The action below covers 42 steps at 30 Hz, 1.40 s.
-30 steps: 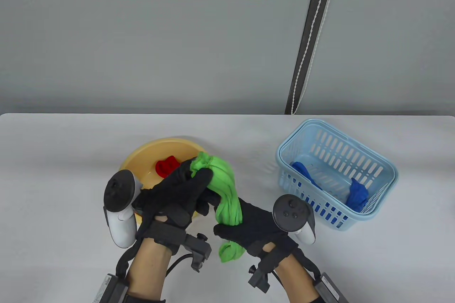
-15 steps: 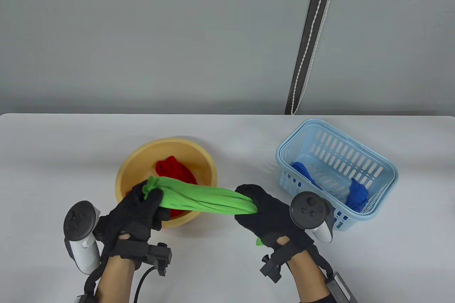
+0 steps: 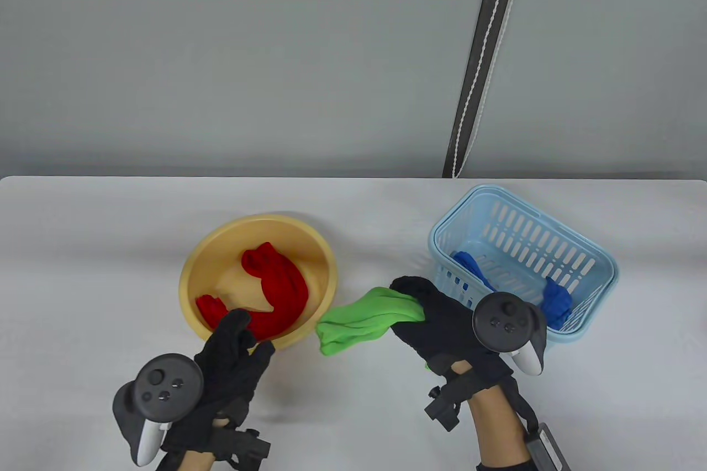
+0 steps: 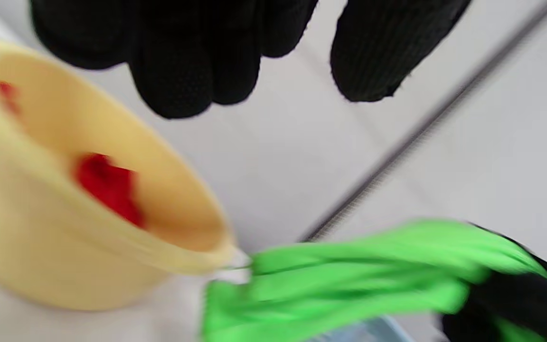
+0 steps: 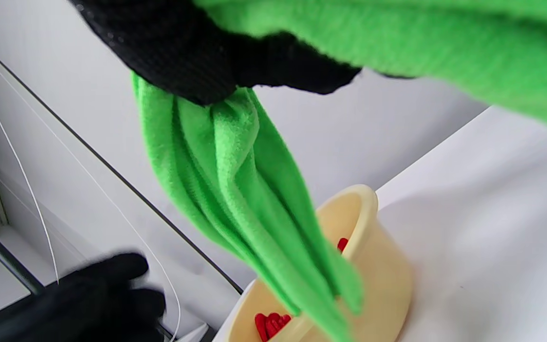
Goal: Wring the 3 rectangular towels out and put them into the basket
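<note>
In the table view the right hand [image 3: 442, 322], right of centre in the lower half of the frame, grips one end of the green towel [image 3: 359, 319] with its fingers curled round the cloth. The towel hangs bunched and twisted out to the left of the glove, its free end just beside the right rim of the yellow basin [image 3: 326, 266], apart from the table [image 3: 83, 272] as far as can be told. In the right wrist view the towel [image 5: 235, 190] drops from the black fingers [image 5: 183, 52] at the top of the frame down across the basin [image 5: 378, 266] at lower centre.

The left hand [image 3: 229, 366] sits at lower left of the table view, near the front rim of the basin, its fingers relaxed and spread and holding nothing. In the left wrist view those fingers [image 4: 188, 61] hang from the top edge above the basin [image 4: 64, 256], which fills the left side, blurred.

The red towel [image 3: 276, 286] lies crumpled inside the basin, a second bit of it at the basin's lower left.

The light blue basket [image 3: 596, 261] stands at the right of the table, just behind the right hand. The blue towel [image 3: 555, 302] lies inside it, with its bulk in the lower right corner of the basket
</note>
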Tool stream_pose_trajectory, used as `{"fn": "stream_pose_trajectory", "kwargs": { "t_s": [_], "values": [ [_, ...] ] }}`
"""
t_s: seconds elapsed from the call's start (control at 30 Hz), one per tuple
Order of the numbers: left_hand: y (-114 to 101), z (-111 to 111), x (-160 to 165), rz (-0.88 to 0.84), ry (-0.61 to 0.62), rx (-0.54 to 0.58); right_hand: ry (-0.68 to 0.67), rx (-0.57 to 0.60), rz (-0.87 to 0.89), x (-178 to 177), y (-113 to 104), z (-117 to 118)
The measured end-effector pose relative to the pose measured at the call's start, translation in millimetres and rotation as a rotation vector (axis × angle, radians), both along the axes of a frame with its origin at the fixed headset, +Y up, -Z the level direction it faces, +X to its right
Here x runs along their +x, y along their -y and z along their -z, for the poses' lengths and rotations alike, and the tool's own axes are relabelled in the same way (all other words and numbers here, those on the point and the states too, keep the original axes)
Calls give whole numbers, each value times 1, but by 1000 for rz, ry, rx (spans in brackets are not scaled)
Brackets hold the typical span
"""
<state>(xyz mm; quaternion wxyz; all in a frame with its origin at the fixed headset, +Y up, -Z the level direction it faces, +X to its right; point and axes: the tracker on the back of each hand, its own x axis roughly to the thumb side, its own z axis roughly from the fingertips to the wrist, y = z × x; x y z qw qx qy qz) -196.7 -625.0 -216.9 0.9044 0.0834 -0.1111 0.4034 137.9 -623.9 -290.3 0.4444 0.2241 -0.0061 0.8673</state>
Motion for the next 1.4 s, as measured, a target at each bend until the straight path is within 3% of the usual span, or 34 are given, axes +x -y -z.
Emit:
{"fn": "stream_pose_trajectory", "kwargs": {
  "t_s": [0.1, 0.17, 0.27, 0.37, 0.47, 0.6, 0.83, 1.03, 1.13, 1.23, 1.4],
  "values": [
    [5, 11, 38, 35, 225, 34, -50, -28, -39, -7, -1, -2],
    [18, 25, 65, 78, 318, -21, -91, -56, -49, -14, 1, -3],
    [40, 43, 81, 39, 352, -110, -137, -109, 17, -20, 5, -3],
    [64, 56, 85, -162, 411, -176, -150, -168, 101, -23, 13, 0],
    [82, 63, 82, -361, 432, -231, -134, -231, 238, -20, 20, 4],
    [97, 66, 80, -466, 448, -285, -106, -288, 399, -14, 29, 6],
    [100, 58, 105, -670, 526, -369, -86, -301, 665, -21, 46, 6],
    [98, 51, 123, -689, 636, -451, -87, -273, 726, -27, 52, 3],
    [100, 52, 123, -641, 576, -461, -72, -294, 762, -31, 57, 1],
    [98, 56, 121, -619, 591, -481, -100, -323, 810, -31, 59, 1],
    [85, 61, 115, -406, 534, -422, -106, -320, 837, -26, 56, 2]
  ]
}}
